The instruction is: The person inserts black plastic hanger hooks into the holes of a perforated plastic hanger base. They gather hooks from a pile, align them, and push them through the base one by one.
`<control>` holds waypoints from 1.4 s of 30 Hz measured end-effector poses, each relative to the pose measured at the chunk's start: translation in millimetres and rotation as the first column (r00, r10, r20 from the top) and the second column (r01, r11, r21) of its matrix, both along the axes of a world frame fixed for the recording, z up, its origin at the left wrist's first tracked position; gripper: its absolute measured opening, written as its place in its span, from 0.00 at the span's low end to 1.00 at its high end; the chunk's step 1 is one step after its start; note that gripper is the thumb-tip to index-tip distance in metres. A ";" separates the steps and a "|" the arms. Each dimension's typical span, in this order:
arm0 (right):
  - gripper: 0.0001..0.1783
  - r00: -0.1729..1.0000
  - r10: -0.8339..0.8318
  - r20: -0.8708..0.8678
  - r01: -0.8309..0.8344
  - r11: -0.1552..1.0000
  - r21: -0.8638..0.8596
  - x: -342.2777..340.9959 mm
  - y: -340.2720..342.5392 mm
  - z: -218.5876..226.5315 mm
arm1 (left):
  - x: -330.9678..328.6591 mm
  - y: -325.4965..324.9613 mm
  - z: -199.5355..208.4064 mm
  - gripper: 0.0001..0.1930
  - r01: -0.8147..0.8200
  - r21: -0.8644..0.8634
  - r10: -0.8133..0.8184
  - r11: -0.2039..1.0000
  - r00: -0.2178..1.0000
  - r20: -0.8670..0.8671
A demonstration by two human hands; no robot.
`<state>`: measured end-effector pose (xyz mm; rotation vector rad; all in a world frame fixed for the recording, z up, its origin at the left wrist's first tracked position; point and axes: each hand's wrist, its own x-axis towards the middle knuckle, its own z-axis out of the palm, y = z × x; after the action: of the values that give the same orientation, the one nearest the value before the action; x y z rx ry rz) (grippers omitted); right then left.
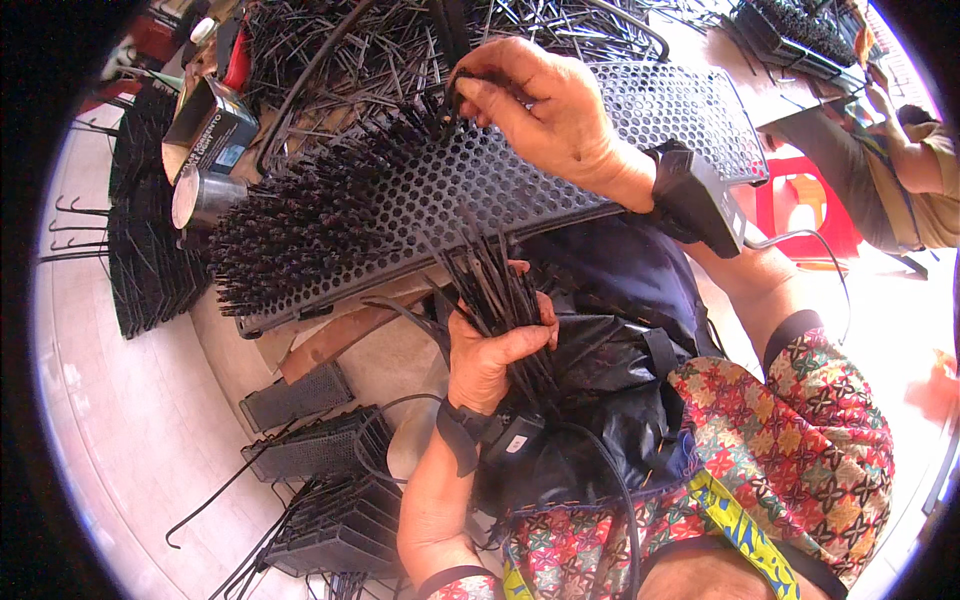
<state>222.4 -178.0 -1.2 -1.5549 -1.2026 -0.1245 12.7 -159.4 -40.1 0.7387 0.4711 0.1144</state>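
Observation:
A long black perforated panel [665,105] slants in front of me. Thin black strips [310,215] stand packed in its holes across the left part; bare holes show on the right. My right hand [550,115] is over the panel at the edge of the packed strips. Its thumb and fingers are pinched on a dark, thin black strip, mostly hidden by the fingers. Below the panel's near edge, my left hand [490,350] is wrapped round a bundle of loose black strips [490,280], their ends fanning upward.
A heap of loose black strips [370,60] lies behind the panel. Left of it are a box [215,130] and a metal can [208,197]. Black hooked racks [150,220] and panels [330,530] lie on the floor. At right, another person [860,170] is near a red stool [810,205].

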 end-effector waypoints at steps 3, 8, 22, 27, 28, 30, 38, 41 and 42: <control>0.06 0.998 0.049 -0.044 -0.046 0.997 0.066 1.1 1.9 -0.2 | -0.1 0.3 -0.6 0.32 0.001 -0.001 -0.001 1.000 1.000 0.000; 0.06 0.990 0.140 0.012 -0.140 0.990 0.011 8.4 1.6 3.9 | 0.0 -0.9 -2.9 0.32 0.003 -0.026 -0.003 1.000 1.000 0.015; 0.07 0.956 0.003 0.292 0.045 0.986 -0.158 3.1 11.5 15.6 | -0.8 -1.2 -8.2 0.31 -0.001 -0.032 0.002 0.999 0.999 0.035; 0.07 0.882 0.171 0.440 -0.041 0.956 -0.291 5.8 27.1 24.7 | -0.6 -0.2 -10.6 0.31 0.007 -0.036 -0.005 0.999 0.999 0.047; 0.07 0.877 0.182 0.445 -0.041 0.950 -0.308 5.3 31.4 25.9 | -0.5 0.2 -10.8 0.31 0.010 -0.024 -0.009 1.000 0.999 0.043; 0.07 0.856 0.218 0.468 -0.055 0.940 -0.337 4.5 35.2 26.3 | 0.0 0.7 -11.2 0.31 0.013 -0.013 -0.013 1.000 0.999 0.044; 0.15 0.912 0.111 0.396 0.032 0.941 -0.336 -8.1 7.5 19.7 | 0.1 3.0 -9.1 0.33 0.022 0.002 -0.022 1.000 0.999 0.043; 0.20 0.968 0.239 -0.075 -0.246 0.851 -0.464 -16.7 -15.8 19.3 | -0.1 2.1 -7.3 0.32 0.016 0.024 -0.017 1.000 1.000 0.023; 0.18 0.944 0.273 -0.187 -0.330 0.814 -0.479 -18.4 -21.1 19.6 | -0.2 1.3 -6.8 0.32 0.017 0.026 -0.017 1.000 1.000 0.017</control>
<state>204.0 -199.0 18.5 -1.7582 -1.4521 0.5242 12.5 -158.1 -46.8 0.7659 0.4473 0.1110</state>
